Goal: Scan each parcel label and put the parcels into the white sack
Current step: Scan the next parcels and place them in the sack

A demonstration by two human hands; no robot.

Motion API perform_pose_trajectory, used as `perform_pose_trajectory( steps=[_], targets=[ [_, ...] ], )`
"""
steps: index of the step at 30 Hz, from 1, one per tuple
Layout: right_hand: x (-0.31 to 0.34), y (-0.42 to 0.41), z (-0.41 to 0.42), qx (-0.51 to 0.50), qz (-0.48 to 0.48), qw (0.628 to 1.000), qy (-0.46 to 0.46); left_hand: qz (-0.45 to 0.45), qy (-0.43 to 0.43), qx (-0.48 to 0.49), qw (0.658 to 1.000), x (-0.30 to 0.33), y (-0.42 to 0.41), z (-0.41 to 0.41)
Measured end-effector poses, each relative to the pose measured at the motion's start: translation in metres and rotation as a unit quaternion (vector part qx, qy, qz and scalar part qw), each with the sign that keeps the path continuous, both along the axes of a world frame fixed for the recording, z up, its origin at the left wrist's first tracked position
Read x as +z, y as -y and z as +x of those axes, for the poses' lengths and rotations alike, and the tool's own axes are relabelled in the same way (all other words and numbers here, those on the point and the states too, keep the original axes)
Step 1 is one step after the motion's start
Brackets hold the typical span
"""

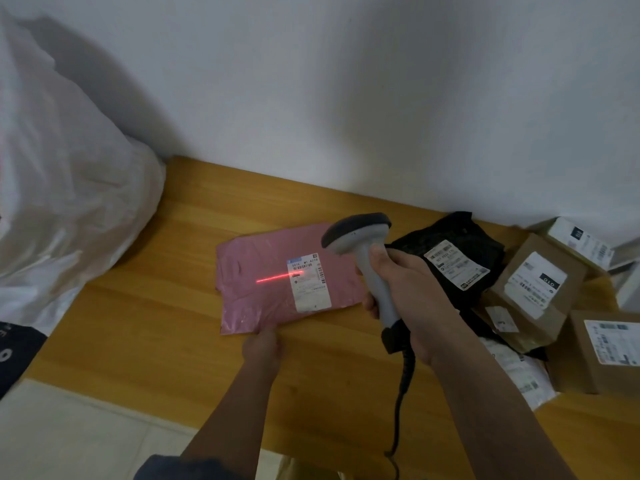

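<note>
A pink parcel (263, 292) lies flat on the wooden table (156, 323), with a white label (308, 284) on its right half. A red laser line crosses the label's left edge and the pink wrap. My left hand (263, 348) pinches the parcel's near edge. My right hand (405, 292) grips the grey handheld scanner (360, 244), held just right of the parcel with its head aimed at the label. The white sack (65, 188) bulges at the far left, beside the table.
A black parcel (450, 251) with a label lies right of the scanner. Several brown cardboard boxes (533, 292) and a white parcel (519, 372) crowd the right side. The scanner's black cable (401, 393) hangs toward me. The wall runs behind the table.
</note>
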State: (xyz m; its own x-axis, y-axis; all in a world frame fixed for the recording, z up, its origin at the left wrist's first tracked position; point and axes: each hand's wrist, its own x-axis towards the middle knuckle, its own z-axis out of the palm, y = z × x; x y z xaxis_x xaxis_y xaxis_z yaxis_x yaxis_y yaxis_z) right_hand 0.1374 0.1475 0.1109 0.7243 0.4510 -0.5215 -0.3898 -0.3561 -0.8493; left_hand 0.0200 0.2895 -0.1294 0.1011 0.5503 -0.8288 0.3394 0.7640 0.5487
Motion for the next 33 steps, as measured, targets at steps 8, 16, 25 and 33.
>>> perform_pose_trajectory(
  steps=[8,16,25,33],
  targets=[
    [0.014,-0.004,0.003,0.015,-0.007,0.999,0.043,-0.187,0.153,0.143,0.960,-0.003,-0.011,0.008],
    [0.016,-0.006,0.005,0.012,-0.011,0.999,0.048,-0.186,0.127,0.147,0.963,-0.008,-0.016,0.015],
    [0.014,-0.002,0.009,-0.012,0.012,1.000,0.022,-0.136,0.142,0.166,0.966,-0.007,-0.023,0.030],
    [-0.008,0.021,0.029,-0.091,0.014,0.996,0.002,0.001,0.236,0.156,0.959,0.040,-0.046,0.045]
  ],
)
